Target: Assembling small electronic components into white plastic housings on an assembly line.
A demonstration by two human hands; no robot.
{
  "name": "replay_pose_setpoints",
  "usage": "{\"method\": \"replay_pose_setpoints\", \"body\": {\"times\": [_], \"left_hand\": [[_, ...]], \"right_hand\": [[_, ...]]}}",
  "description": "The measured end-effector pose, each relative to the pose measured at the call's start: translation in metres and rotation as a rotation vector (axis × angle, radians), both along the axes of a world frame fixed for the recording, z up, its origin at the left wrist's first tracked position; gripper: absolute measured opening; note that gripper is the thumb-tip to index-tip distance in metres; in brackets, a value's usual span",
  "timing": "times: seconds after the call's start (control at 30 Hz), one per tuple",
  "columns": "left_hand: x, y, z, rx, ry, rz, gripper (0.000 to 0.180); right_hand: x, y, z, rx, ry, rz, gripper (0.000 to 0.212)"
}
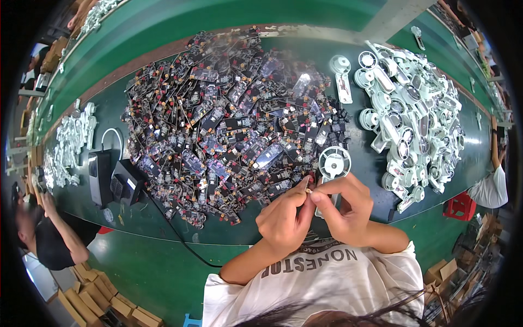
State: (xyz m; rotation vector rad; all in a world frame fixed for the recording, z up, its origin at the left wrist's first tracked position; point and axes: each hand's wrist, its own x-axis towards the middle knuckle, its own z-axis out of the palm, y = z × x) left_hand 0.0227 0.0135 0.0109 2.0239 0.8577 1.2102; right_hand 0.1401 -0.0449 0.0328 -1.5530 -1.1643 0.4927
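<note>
Both hands meet at the near edge of the heap of small circuit boards [234,125]. My left hand [283,220] is closed, thumb and forefinger pinched together. Its fingertips touch those of my right hand [346,210], which is pinched as well. Between them shows a tiny pale piece [308,191], too small to name, with something dark and reddish beside it. A white handheld fan housing [334,162], its round end open, lies under and just beyond my right hand. My fingers hide its lower part.
White fan housings [414,120] are piled on the right, with a single one [341,79] beside the boards. Left stand two black boxy devices [99,177] with a cable [180,237] running over the table edge. A co-worker [60,234] sits left; more fan parts [71,144] lie there.
</note>
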Motion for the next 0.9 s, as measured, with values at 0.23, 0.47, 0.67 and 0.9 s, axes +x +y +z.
{"method": "replay_pose_setpoints", "body": {"times": [0.23, 0.47, 0.67, 0.9], "left_hand": [[-0.005, 0.005, -0.002, 0.013, 0.01, -0.096, 0.018], [-0.006, 0.002, -0.004, -0.027, -0.001, -0.1, 0.019], [-0.005, 0.003, 0.001, -0.028, -0.021, -0.112, 0.019], [-0.039, 0.006, 0.017, -1.047, -0.225, -0.402, 0.008]], "right_hand": [[0.004, -0.002, -0.003, -0.013, 0.036, 0.031, 0.007], [0.009, -0.002, -0.003, 0.014, -0.156, 0.052, 0.012], [0.01, -0.002, -0.001, 0.086, -0.329, 0.077, 0.019], [0.033, -0.002, 0.008, 0.112, -0.448, 0.353, 0.039]]}}
